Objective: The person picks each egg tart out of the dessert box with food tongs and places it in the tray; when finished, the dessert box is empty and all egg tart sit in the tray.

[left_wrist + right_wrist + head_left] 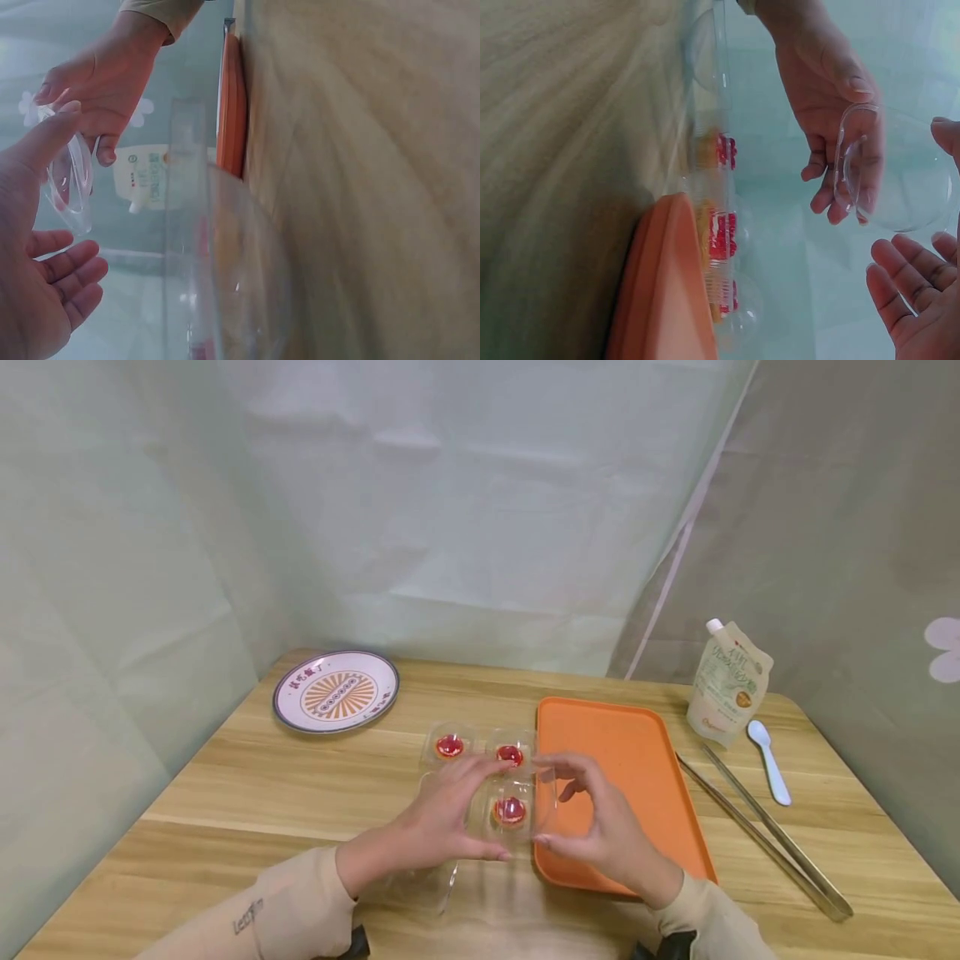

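Note:
Between my left hand (442, 818) and right hand (611, 827) is a clear plastic dome lid (904, 172), held up over the table between thumbs and fingers at its two sides. Under and beyond it in the head view stands a clear plastic box (480, 739) with red-topped tarts (450, 746) in its cups. One more such tart (510, 812) shows between my hands. Part of the box is hidden behind my left hand. Another clear plastic piece (420, 889) lies by my left wrist.
An orange tray (607, 735) lies under my right hand. At the back left is a patterned plate (337, 691). On the right are a spouted pouch (727, 685), a light blue spoon (768, 764) and metal tongs (765, 835). Fabric hangs behind the table.

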Tool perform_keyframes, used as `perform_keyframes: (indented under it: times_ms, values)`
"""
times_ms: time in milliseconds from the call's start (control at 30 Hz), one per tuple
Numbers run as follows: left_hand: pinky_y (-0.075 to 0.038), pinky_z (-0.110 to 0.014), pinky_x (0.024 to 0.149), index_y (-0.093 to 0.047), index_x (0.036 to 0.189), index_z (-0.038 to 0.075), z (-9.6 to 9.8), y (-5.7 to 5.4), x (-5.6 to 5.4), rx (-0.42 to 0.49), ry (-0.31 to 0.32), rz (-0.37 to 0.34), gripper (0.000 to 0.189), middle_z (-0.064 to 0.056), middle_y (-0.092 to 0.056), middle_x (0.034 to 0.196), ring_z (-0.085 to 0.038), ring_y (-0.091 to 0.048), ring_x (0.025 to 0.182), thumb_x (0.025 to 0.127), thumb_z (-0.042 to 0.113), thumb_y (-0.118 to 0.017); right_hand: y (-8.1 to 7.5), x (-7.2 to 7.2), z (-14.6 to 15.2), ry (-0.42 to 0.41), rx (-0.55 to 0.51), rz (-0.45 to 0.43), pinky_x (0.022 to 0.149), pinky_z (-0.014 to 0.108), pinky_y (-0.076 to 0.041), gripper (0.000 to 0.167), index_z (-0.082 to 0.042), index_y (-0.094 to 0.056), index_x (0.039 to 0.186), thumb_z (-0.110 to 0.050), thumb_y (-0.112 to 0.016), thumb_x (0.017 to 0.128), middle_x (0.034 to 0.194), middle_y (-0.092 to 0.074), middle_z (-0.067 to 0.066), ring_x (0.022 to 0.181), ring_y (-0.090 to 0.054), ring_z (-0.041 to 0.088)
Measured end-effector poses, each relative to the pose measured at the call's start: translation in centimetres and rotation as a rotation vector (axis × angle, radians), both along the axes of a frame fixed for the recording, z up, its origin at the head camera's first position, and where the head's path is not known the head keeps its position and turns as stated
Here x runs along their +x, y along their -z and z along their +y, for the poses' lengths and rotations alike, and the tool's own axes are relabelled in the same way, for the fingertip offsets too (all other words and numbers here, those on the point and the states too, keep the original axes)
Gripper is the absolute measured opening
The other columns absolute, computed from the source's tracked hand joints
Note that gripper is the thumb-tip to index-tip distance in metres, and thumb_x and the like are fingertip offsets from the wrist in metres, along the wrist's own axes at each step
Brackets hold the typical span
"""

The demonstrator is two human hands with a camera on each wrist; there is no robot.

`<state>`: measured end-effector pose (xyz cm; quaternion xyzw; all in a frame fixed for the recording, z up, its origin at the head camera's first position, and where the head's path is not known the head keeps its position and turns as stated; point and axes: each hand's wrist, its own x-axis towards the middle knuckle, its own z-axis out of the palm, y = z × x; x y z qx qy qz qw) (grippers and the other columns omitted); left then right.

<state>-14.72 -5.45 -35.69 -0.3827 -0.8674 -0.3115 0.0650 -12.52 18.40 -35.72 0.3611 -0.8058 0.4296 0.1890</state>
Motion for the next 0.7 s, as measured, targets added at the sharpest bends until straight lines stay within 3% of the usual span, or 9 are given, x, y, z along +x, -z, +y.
perform_keyframes:
  times_ms: [200,500,700]
  values:
    - [-0.040,-0.052,0.106,-0.048,0.135,0.012,0.1,0.1,0.3,0.023,0.033,-0.031,0.085,-0.001,-0.055,0.133,-0.020,-0.050,0.122,0.065,0.048,-0.083,0.4,0.4,0.3,-0.034,-0.026,-0.084,0.075,0.027,-0.051,0.075,-0.008,-0.042,0.133,-0.010,-0.082,0.069,0.129,-0.060,0.004,0.105,-0.060,0.014]
    - [-0.041,-0.049,0.103,-0.054,0.129,0.019,-0.3,0.1,0.8,-0.061,0.038,-0.001,0.077,0.003,-0.055,0.123,-0.016,-0.048,0.116,0.064,0.049,-0.084,1.6,0.9,1.1,-0.043,0.035,-0.120,0.074,0.025,-0.050,0.070,-0.010,-0.048,0.129,-0.010,-0.081,0.068,0.117,-0.062,0.006,0.103,-0.058,0.013]
    - [-0.042,-0.044,0.103,-0.057,0.126,0.014,-0.8,0.1,1.0,-0.118,0.060,0.071,0.078,0.001,-0.055,0.122,-0.017,-0.048,0.118,0.062,0.050,-0.084,2.0,1.0,1.2,-0.052,0.097,-0.111,0.074,0.024,-0.050,0.068,-0.010,-0.049,0.126,-0.015,-0.083,0.068,0.113,-0.063,0.005,0.102,-0.057,0.011]
